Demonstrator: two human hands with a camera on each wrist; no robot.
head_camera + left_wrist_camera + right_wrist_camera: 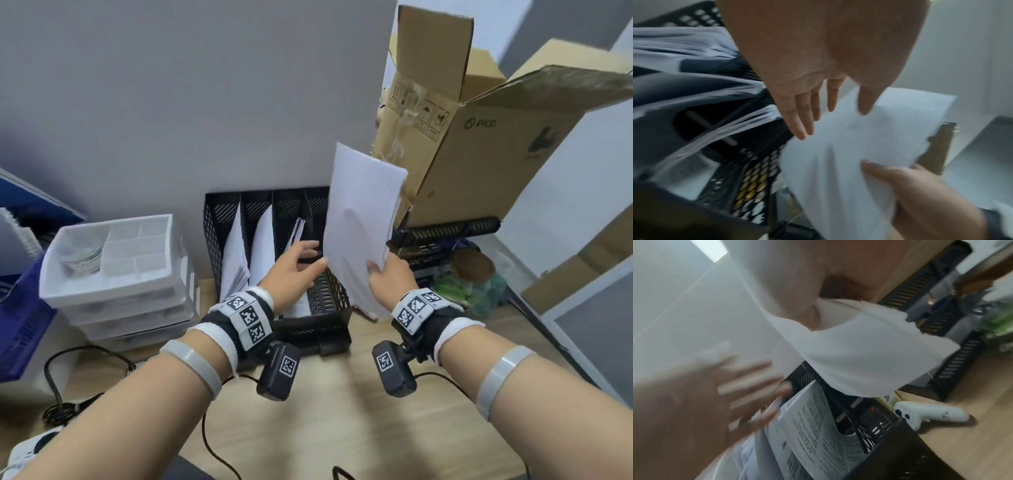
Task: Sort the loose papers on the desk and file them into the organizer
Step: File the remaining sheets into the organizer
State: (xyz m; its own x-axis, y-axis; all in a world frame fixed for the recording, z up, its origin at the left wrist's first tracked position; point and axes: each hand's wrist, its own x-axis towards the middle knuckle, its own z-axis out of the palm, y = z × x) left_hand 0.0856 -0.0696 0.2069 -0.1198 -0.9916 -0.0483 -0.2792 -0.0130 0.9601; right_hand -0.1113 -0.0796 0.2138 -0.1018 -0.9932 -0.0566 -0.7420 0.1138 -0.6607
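item: sheaf of papers (pixel 363 219), long axis standing upright, hanging just above the organizer (pixel 329 301) at its right slot. right hand (pixel 387 277) is pinching its near edge; left hand (pixel 294 270), fingers straight, holding nothing, is nearer the slots.

Paper sheaf (pixel 363 219) upright in right hand (pixel 387 277)

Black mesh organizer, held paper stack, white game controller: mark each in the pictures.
Black mesh organizer (pixel 329 294): head view, on its right side wall.
Held paper stack (pixel 359 219): head view, middle of the facing sheet.
White game controller (pixel 931 414): right wrist view, on its body, lying on the desk.
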